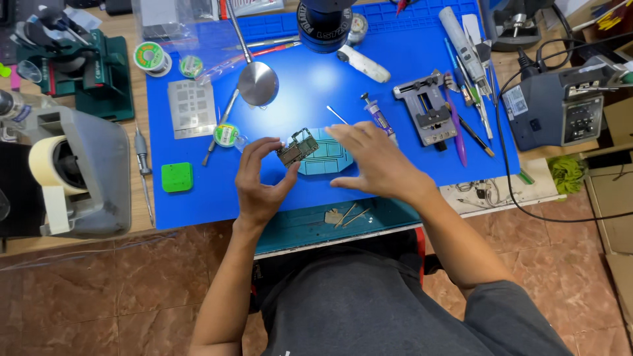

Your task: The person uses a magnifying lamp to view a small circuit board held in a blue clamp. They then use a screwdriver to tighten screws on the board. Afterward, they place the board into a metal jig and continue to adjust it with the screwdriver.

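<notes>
My left hand (258, 177) pinches a small green circuit board (298, 147) between thumb and fingers, holding it tilted just above the blue work mat (395, 158). A teal octagonal holder plate (324, 161) lies right beside the board. My right hand (376, 160) hovers flat over that plate with fingers spread, holding nothing. A thin white probe (337, 115) lies just beyond my right fingertips.
A metal board clamp (427, 109), a syringe tube (377, 112), pens and tweezers (471, 99) lie right of my hands. A round metal disc on a stem (258, 82), stencil plate (191, 109), green square block (177, 177) and tape dispenser (72, 171) sit left. A soldering station (560, 105) stands far right.
</notes>
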